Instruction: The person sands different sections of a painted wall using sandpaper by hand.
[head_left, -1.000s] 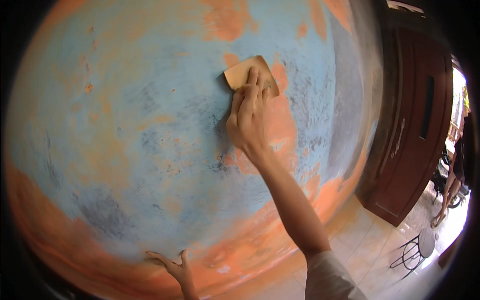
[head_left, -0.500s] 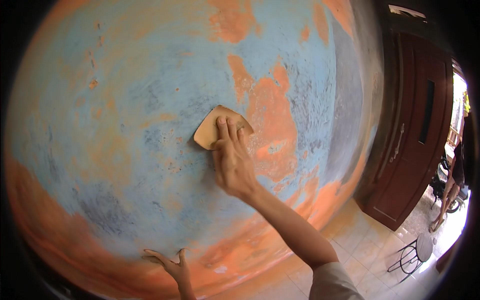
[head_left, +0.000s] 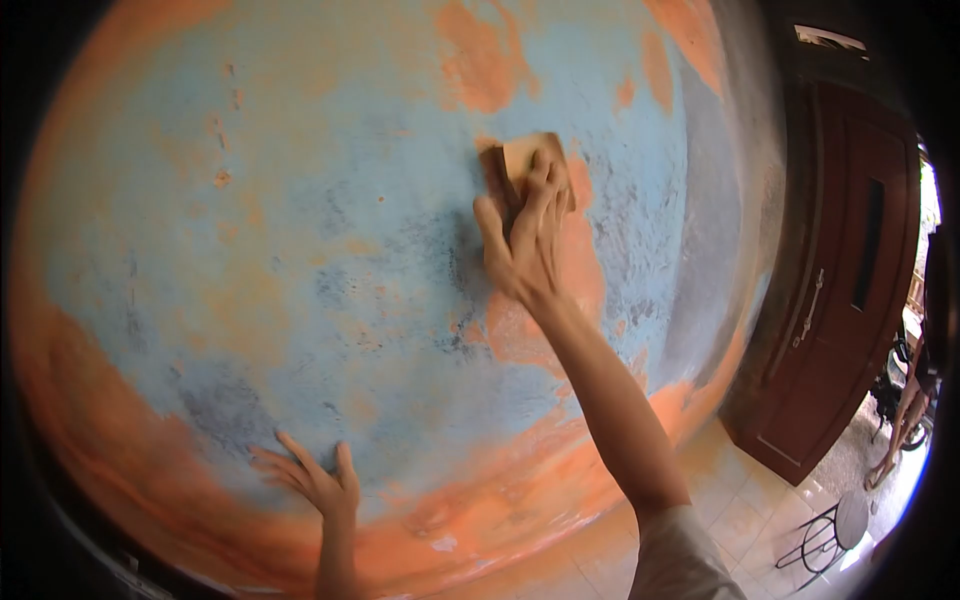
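Note:
A wall (head_left: 300,250) with worn blue and orange paint fills most of the view. My right hand (head_left: 530,235) presses a tan sheet of sandpaper (head_left: 525,155) against it, over an orange patch right of centre. Its fingers lie on the sheet, and the sheet's left edge lifts from the wall. Low on the left, my left hand (head_left: 315,480) rests against the wall with its fingers spread and holds nothing.
A dark red door (head_left: 840,270) with a metal handle stands at the right. Near it, a round stool (head_left: 850,520) is on the tiled floor (head_left: 700,490). Beyond the doorway, part of a person (head_left: 905,420) and a motorbike show at the right edge.
My right hand with the sandpaper moved down and left, then back up and right, and the sheet's left edge has lifted. My left hand appears higher in view, its fingers more spread.

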